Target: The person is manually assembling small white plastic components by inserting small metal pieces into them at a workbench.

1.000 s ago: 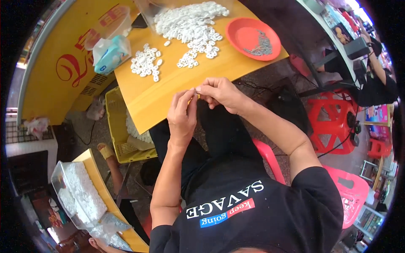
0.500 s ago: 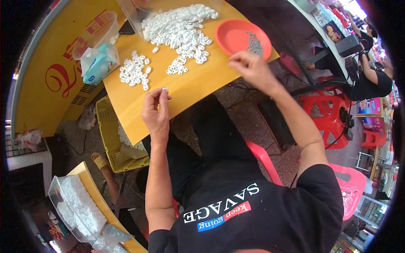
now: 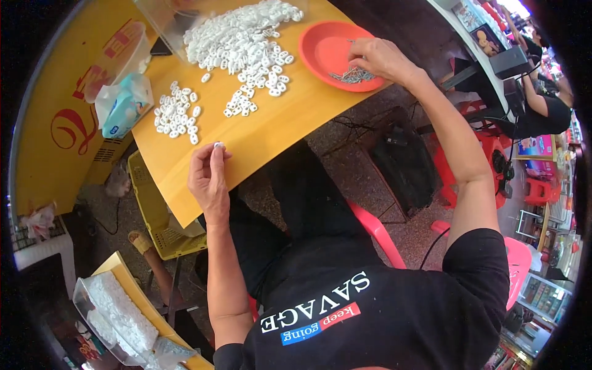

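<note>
Between the thumb and fingertips of my left hand (image 3: 208, 182) is a small white plastic piece (image 3: 218, 145), held just above the table's near edge. My right hand (image 3: 385, 60) reaches into a round red plate (image 3: 317, 46), its fingers pinched close together. Whatever they hold, if anything, is too small to make out. Thin grey metal pins (image 3: 354, 75) lie heaped in the plate under that hand. Left of the plate spreads a big pile of white oval pieces with two holes (image 3: 237, 37). A smaller group of the same pieces (image 3: 177, 111) lies nearer my left hand.
The yellow table (image 3: 271, 126) carries a blue tissue pack (image 3: 126, 105) at its left and a clear plastic bin (image 3: 163, 21) behind. A yellow crate (image 3: 151, 216) stands below on the left. A pink chair (image 3: 376, 231) is beside my legs; a person (image 3: 539, 105) is at far right.
My right hand has moved away from me, from the red plate's near edge into the plate. My left hand keeps its white piece. The whole view has shifted slightly.
</note>
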Tool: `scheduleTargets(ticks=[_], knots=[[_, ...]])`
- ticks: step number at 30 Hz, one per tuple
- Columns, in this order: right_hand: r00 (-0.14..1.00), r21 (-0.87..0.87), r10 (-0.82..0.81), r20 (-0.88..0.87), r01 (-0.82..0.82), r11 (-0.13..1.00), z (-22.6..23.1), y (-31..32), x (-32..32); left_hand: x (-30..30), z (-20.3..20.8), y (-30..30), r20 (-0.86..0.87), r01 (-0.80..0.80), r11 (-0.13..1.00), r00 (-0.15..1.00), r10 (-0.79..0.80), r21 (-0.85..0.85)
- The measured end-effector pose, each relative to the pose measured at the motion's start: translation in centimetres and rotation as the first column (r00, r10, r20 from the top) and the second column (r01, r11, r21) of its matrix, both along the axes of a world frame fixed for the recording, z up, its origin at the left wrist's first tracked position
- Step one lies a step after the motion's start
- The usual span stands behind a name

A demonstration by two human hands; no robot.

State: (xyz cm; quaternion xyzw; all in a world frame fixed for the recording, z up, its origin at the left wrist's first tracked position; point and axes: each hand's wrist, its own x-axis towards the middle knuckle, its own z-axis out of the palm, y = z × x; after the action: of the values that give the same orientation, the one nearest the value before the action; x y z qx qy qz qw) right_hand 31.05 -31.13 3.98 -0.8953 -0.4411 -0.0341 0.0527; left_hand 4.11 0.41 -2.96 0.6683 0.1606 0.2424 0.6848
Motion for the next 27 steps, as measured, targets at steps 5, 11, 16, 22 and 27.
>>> scheduleTargets(ticks=[5,11,16,22,27], knots=[[0.997,-0.050,0.032,-0.064,-0.036,0.998,0.0,-0.1,0.7,0.3,0.5,-0.5,-0.007,-0.002,1.000,1.000,0.002,0.021],[0.998,-0.026,0.022,-0.052,-0.024,0.999,-0.6,0.8,1.0,0.4,0.4,-0.5,-0.016,-0.006,0.999,1.000,0.007,0.050],[0.998,0.059,-0.069,-0.009,0.069,0.996,-1.3,0.6,1.6,0.3,0.4,-0.5,-0.016,-0.012,1.000,1.000,0.012,0.016],[0.997,0.129,0.078,-0.008,-0.077,0.989,-1.0,-0.5,1.7,0.5,-0.2,-0.2,-0.015,0.032,0.999,0.999,-0.031,0.043],[0.995,0.030,0.092,0.025,-0.093,0.995,-1.1,0.6,1.3,0.1,0.1,-0.3,-0.020,0.013,1.000,1.000,-0.012,0.024]])
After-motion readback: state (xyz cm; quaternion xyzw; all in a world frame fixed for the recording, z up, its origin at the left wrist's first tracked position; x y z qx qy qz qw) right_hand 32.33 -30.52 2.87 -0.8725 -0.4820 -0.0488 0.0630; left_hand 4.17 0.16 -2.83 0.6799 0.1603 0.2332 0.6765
